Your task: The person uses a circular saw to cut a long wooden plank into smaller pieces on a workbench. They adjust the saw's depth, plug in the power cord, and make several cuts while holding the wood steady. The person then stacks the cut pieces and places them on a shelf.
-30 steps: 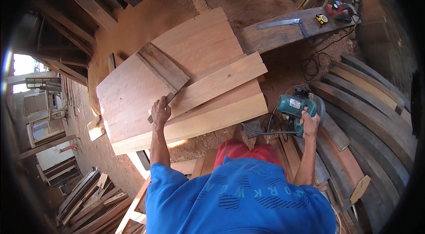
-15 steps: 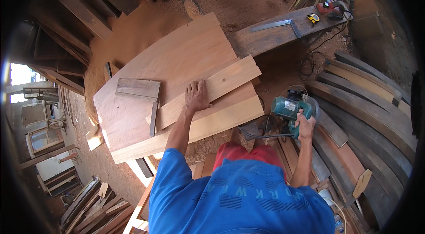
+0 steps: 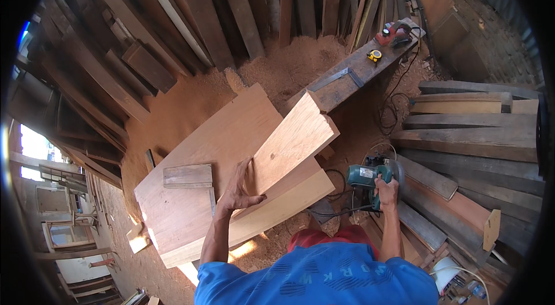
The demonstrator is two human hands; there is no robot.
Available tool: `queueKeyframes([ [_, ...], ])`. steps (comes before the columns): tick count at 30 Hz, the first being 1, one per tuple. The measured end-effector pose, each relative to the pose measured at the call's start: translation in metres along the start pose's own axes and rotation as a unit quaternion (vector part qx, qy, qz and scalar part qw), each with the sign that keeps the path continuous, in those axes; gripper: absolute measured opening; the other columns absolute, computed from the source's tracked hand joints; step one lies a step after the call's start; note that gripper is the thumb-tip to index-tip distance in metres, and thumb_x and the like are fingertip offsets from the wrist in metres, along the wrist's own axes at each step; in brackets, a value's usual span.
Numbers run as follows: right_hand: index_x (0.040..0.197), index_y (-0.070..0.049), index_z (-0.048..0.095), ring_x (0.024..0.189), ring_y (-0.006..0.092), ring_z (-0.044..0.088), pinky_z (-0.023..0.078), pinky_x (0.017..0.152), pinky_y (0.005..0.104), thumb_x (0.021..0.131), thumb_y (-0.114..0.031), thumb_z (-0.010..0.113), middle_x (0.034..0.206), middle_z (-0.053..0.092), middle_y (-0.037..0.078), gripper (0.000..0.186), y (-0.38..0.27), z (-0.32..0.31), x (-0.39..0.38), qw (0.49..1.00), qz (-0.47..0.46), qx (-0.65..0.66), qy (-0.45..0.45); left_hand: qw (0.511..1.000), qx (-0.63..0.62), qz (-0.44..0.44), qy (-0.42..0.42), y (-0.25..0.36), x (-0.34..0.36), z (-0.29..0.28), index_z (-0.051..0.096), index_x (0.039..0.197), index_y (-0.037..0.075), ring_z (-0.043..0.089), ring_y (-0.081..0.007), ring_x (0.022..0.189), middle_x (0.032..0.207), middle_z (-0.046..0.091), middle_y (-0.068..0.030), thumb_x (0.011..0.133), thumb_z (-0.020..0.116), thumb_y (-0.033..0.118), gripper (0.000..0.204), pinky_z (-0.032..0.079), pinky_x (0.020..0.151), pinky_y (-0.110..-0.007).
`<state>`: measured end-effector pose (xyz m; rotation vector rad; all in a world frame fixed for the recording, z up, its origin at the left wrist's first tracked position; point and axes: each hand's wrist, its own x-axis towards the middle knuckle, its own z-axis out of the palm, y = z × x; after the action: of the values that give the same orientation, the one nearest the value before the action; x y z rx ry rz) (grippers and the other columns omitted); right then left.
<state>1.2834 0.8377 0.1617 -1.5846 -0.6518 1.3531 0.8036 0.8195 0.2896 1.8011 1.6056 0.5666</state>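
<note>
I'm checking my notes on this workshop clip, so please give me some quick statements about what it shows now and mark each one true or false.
1. The right hand grips a green circular saw. True.
2. The left hand is empty. False: it holds a tilted pale plank at one end.
3. A yellow tape measure lies between a metal square and a red power planer on a dark thick board. True.
4. The person wears a red shirt. False: the shirt is blue, and the shorts are red.
5. A short wooden board lies on the broad pale panel. True.
</note>
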Motion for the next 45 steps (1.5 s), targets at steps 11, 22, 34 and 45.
queueKeyframes([
  [11,0.096,-0.002,0.060,0.052,0.0105,0.052,0.044,0.048,0.0274,0.083,-0.008,0.067,0.074,0.058,0.002,0.016,-0.002,0.009,0.004,0.999,-0.021,-0.007,-0.041,0.986,-0.149,0.057,0.049,0.007,-0.007,-0.022,0.023,0.157,0.002,0.029,-0.0309,0.149,0.157,0.033,-0.0187,0.057,0.095,0.037,0.128,0.022,0.123,-0.044],
  [22,0.095,-0.001,0.061,0.052,0.0120,0.052,0.043,0.049,0.0274,0.082,-0.009,0.068,0.072,0.056,0.002,0.017,-0.008,0.004,-0.007,0.998,-0.010,-0.003,-0.058,0.886,-0.362,0.107,0.268,0.015,-0.014,-0.049,0.015,0.159,0.009,0.039,-0.0274,0.138,0.143,0.046,-0.0118,0.065,0.093,0.025,0.123,0.029,0.116,-0.045],
  [34,0.102,-0.003,0.060,0.057,0.0110,0.052,0.044,0.052,0.0272,0.085,-0.013,0.069,0.074,0.055,0.000,0.021,-0.015,-0.004,0.001,0.997,0.027,-0.028,-0.071,0.563,-0.668,-0.063,0.482,-0.087,-0.089,0.010,0.052,0.137,0.010,0.056,-0.0286,0.125,0.134,0.060,-0.0096,0.095,0.069,0.037,0.054,0.044,0.111,-0.048],
  [45,0.100,-0.004,0.063,0.056,0.0122,0.053,0.044,0.050,0.0272,0.085,-0.015,0.069,0.074,0.055,0.001,0.020,-0.019,0.005,0.004,0.996,0.009,-0.044,-0.075,0.308,-0.705,-0.268,0.580,-0.122,-0.118,0.158,0.047,0.142,0.007,0.046,-0.0320,0.136,0.146,0.051,-0.0131,0.108,0.038,0.041,0.049,0.034,0.118,-0.054],
])
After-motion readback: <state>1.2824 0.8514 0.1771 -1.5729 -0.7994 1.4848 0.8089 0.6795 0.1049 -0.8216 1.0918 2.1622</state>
